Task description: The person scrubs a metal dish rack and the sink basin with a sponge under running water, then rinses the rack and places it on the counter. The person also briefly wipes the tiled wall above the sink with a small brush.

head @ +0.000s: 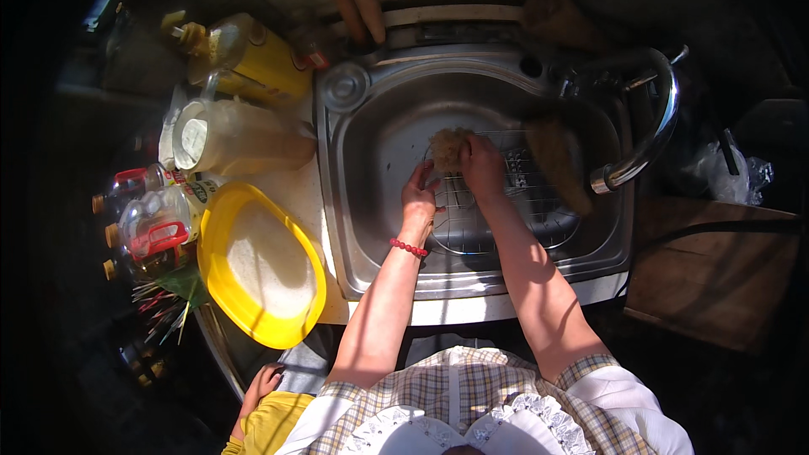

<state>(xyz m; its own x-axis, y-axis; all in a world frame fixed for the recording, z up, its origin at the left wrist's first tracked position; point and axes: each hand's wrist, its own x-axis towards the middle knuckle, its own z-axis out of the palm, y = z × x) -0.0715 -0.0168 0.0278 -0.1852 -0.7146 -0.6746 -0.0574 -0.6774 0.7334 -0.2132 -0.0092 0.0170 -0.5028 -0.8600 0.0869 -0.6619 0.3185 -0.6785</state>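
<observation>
Over the basin of a stainless steel sink, my right hand grips a tan, fibrous scrubber at the upper left part of a round wire rack. My left hand, with a red bead bracelet on its wrist, is at the rack's left edge, thumb and fingers around the rim. The rack lies in the basin. A long brown object, perhaps a dried loofah, is at the basin's right side, partly in shadow.
A curved faucet arches over the right rim. Left of the sink stand a yellow basin with cloudy liquid, a plastic pitcher, a large oil bottle and several other bottles. Another person's hand is at lower left.
</observation>
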